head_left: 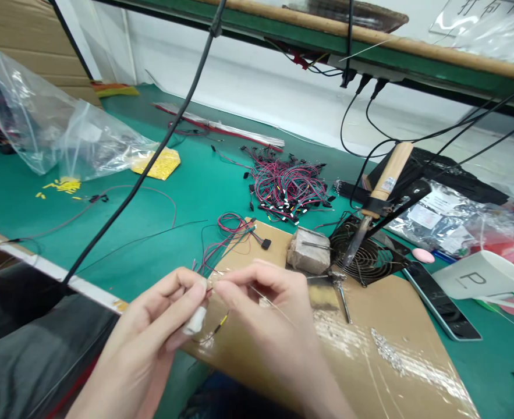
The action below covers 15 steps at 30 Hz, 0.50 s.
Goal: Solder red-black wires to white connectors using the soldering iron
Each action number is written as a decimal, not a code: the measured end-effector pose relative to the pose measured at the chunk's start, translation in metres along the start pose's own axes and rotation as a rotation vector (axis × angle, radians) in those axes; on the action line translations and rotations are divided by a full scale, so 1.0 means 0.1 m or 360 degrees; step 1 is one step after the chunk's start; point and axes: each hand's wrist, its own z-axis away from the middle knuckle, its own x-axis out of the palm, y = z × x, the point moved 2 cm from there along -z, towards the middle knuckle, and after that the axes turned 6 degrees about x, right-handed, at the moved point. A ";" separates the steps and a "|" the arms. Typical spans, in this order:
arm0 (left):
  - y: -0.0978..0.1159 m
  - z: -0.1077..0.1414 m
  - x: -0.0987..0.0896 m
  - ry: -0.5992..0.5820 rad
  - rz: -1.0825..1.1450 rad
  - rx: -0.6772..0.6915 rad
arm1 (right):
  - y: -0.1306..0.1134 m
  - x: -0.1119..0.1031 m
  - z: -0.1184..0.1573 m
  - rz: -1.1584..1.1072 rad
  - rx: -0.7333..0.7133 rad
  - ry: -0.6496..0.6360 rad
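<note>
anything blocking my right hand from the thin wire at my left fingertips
Nothing visible does. The right hand already pinches at the thin wire, right beside the left hand; what lies inside each pinch is hidden. The yellow-and-black piece shows lower down, not between them.

Wires (216, 247) | pink, black | looped beyond left grip (160, 320) | pale strand (275, 305) | straight, slanting at right grip (269, 317)

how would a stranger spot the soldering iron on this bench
On the green worktop, find the brown cardboard. By its far edge is a black fan with a round wire guard. The soldering iron slants over it, tip down, its pale wooden handle unlike the black bar beside it.
</note>
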 end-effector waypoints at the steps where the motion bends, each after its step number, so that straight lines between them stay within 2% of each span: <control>1: -0.03 0.01 -0.01 -0.0038 0.0050 -0.0040 | 0.00 0.00 0.00 0.0006 -0.0009 0.0000; 4: -0.08 0.01 -0.03 -0.0067 0.0115 -0.0068 | 0.02 0.00 0.00 0.0007 -0.0006 0.0008; 10: -0.09 -0.02 -0.01 -0.0009 -0.0106 0.0152 | 0.05 -0.03 -0.05 -0.0037 0.0041 0.0049; 15: -0.09 0.01 -0.01 0.0052 -0.0132 0.0205 | 0.06 -0.05 -0.07 -0.0030 0.0064 0.0051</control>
